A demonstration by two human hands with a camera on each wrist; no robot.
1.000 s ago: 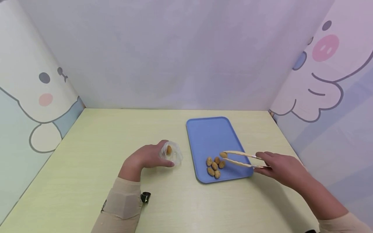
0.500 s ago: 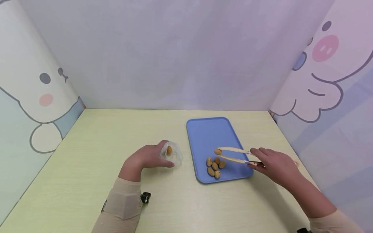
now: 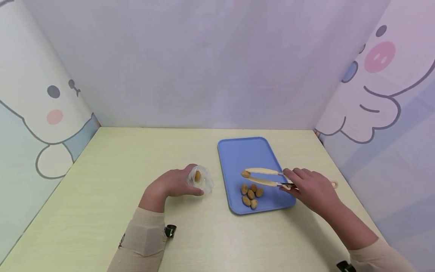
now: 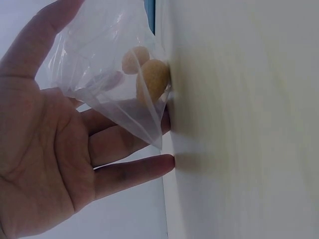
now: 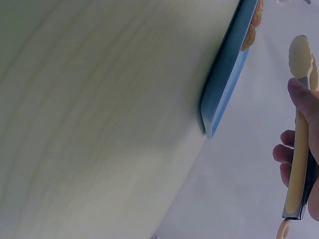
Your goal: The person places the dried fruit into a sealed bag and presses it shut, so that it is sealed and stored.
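My left hand (image 3: pixel 178 182) holds a clear plastic bag (image 3: pixel 205 185) upright on the table, its mouth spread. In the left wrist view, two small tan oval pieces (image 4: pixel 152 79), nut-like but of unclear kind, sit low inside the bag (image 4: pixel 94 55), with the thumb and fingers around it. My right hand (image 3: pixel 310 188) grips tongs (image 3: pixel 261 176) with cream tips and metal necks. Pinched at the tips is another brown oval piece (image 3: pixel 245 174), above the blue tray (image 3: pixel 242 151). Several similar pieces (image 3: pixel 250 194) lie clustered on the tray below.
A pale yellow table (image 3: pixel 146 147) carries everything. The tray's rim (image 5: pixel 219 94) is raised. Printed cloth walls (image 3: pixel 217 64) with cartoon figures close off the back and both sides.
My right hand has carried the tongs and the piece they pinch leftward and slightly away across the tray. The left hand and bag stay put.
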